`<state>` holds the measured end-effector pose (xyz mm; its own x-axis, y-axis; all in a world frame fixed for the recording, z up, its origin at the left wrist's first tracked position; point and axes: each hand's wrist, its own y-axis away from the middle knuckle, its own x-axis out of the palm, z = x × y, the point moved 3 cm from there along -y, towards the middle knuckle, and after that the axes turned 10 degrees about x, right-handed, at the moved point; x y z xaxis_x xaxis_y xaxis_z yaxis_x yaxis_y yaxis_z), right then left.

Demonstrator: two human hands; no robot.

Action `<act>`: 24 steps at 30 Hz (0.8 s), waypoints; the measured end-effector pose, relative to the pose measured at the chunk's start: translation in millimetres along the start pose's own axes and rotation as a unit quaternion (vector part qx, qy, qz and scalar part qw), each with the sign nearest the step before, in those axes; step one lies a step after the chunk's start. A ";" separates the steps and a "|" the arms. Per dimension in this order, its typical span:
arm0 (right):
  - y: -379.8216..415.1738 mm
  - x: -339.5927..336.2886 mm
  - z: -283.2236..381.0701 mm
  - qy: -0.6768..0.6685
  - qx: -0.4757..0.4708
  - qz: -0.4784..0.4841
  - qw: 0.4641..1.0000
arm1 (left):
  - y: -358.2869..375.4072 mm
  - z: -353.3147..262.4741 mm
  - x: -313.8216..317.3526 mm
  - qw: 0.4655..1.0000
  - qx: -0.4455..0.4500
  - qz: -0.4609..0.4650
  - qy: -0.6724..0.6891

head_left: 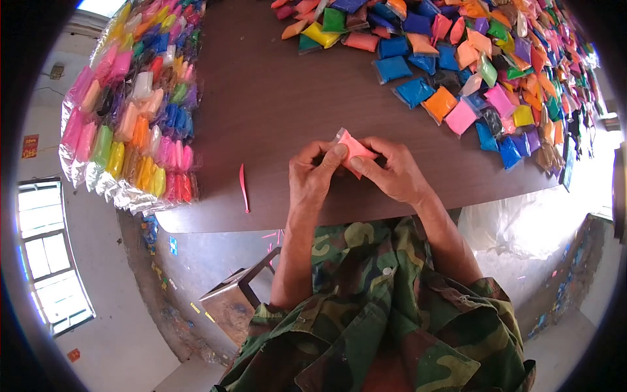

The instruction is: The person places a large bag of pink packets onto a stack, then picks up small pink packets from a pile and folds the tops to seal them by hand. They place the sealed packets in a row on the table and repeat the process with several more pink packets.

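One pink sachet [357,147] is pinched by your left hand [312,175] and right hand [397,171] over the table [261,111]; left, packets in rows [130,121]; right, a loose heap [460,59] remains unarranged.

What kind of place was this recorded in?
Probably a small workshop or packing room: small colored packets heaped on a brown table, filled clear bags lined up at its left, and a bare floor with scraps scattered on it.

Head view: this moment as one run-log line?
left hand, right hand: hold pink packet | slim pink piece: on table, left of hands | loose packets: piled right
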<state>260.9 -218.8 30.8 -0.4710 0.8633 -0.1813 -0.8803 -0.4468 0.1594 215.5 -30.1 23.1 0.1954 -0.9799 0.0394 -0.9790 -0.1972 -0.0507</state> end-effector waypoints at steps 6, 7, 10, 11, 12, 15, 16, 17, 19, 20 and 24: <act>-1.0 3.0 -6.7 -0.057 -0.039 -0.038 0.997 | -0.3 -7.2 -3.0 1.000 -0.006 0.010 -0.018; -1.9 1.6 -9.5 -0.050 -0.043 -0.035 0.997 | 0.1 -4.3 -5.5 0.999 -0.001 0.013 -0.036; -2.0 1.9 -10.1 -0.041 -0.051 -0.037 0.997 | -0.5 5.5 -8.5 0.999 0.021 0.028 -0.016; -1.3 1.0 -10.0 -0.039 -0.052 -0.041 0.997 | -0.2 6.5 -7.7 0.999 0.016 0.028 -0.002; -0.4 -1.0 -9.0 -0.047 -0.039 -0.031 0.998 | -0.2 6.2 -5.5 0.999 0.011 0.029 0.013; 0.3 -5.0 -5.3 -0.066 -0.014 -0.010 0.998 | -1.8 0.2 -3.3 1.000 -0.001 0.030 -0.009; 0.0 -4.8 -5.8 -0.069 -0.012 -0.010 0.997 | -2.2 -3.1 -3.5 0.999 -0.005 0.030 -0.028; 0.0 -3.8 -6.3 -0.073 -0.010 -0.010 0.997 | -2.3 -6.6 -0.4 0.999 0.011 0.023 -0.030; -0.9 0.4 -1.7 -0.056 -0.034 -0.015 0.998 | -4.1 -14.2 8.5 0.998 0.044 0.010 -0.035; -0.9 1.6 0.0 -0.046 -0.045 -0.018 0.998 | -4.9 -20.2 9.4 0.997 0.044 0.019 -0.059; -2.8 2.9 -5.2 0.012 -0.078 -0.017 0.997 | -6.7 -18.9 8.3 0.997 0.030 0.044 -0.062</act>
<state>261.7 -216.2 24.9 -0.4410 0.8733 -0.2070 -0.8926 -0.4508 -0.0002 222.6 -36.4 42.6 0.1189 -0.9888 -0.0907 -0.9882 -0.1090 -0.1075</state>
